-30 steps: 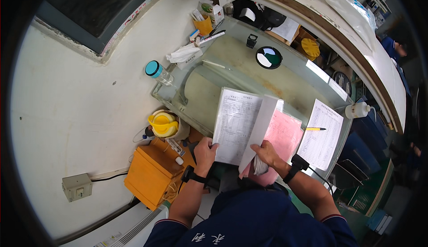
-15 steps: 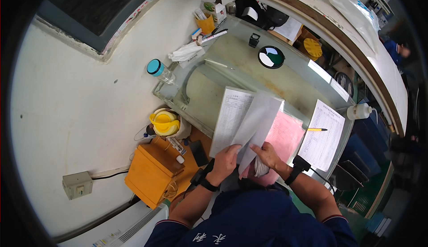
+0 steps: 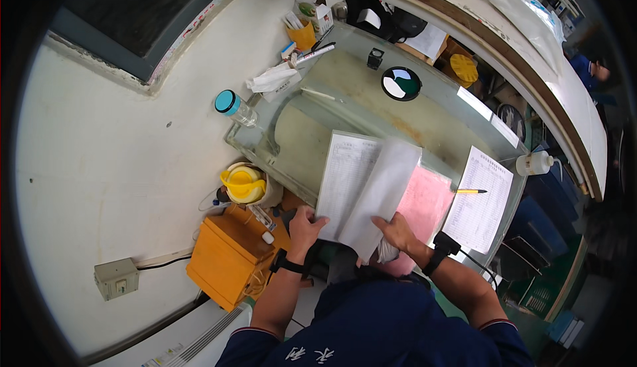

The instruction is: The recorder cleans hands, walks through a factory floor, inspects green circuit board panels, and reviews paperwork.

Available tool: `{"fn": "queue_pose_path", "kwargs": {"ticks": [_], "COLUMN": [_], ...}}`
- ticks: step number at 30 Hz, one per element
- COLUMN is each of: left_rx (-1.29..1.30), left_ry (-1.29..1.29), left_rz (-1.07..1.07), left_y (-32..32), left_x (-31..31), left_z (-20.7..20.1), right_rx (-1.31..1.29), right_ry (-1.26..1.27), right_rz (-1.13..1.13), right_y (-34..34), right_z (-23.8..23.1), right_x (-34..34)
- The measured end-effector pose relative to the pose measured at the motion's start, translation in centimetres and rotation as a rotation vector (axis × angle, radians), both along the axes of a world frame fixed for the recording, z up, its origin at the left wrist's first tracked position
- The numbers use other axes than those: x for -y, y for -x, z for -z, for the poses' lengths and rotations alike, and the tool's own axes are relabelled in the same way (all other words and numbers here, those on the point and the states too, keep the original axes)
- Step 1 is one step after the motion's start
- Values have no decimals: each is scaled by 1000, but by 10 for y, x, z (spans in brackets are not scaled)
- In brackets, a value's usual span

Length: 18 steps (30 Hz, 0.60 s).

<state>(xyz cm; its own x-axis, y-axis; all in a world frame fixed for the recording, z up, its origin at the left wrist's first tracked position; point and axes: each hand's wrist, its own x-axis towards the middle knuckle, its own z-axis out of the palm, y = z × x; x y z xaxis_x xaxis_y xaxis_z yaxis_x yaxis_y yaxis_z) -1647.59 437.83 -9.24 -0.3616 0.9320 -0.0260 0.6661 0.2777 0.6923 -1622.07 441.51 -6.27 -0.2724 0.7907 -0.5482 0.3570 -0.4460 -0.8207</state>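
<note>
A stack of printed sheets (image 3: 345, 175) lies at the near edge of the glass-topped table, with one blank-backed sheet (image 3: 385, 191) lifted and bowed across its middle. My right hand (image 3: 397, 232) pinches that raised sheet near its lower edge, thumb on top. At the stack's lower left corner, my left hand (image 3: 306, 228) is closed, its thumb over the printed page and its fingers curled and partly hidden. Pink paper (image 3: 424, 198) shows to the right of the lifted sheet. Something pale and crumpled (image 3: 387, 251) sits below my right hand.
Right of the stack lie another printed form (image 3: 479, 201) and a yellow pencil (image 3: 470, 191). A squeeze bottle (image 3: 535, 164) stands at the right edge. A blue-lidded jar (image 3: 235, 108), tissues (image 3: 275, 78) and a round black-rimmed disc (image 3: 401, 84) are farther back. An orange cabinet (image 3: 222, 251) stands left.
My left hand has let go of the lifted sheet and moved left to the stack's lower left corner. The raised sheet has settled lower and flatter; my right hand stays on it.
</note>
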Motion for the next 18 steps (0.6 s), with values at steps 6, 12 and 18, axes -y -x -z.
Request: {"fn": "queue_pose_path", "kwargs": {"ticks": [6, 12, 18], "left_rx": [137, 172, 137], "left_ry": [-38, -76, 219], "left_rz": [21, -33, 164], "left_y": [-6, 0, 14], "left_x": [-1, -2, -1], "left_z": [-6, 0, 13], "right_rx": [-118, -120, -131], "right_ry": [-5, -40, -36], "right_rz": [56, 55, 54], "right_y": [-5, -7, -3], "right_z": [23, 27, 15], "right_x": [6, 9, 9]}}
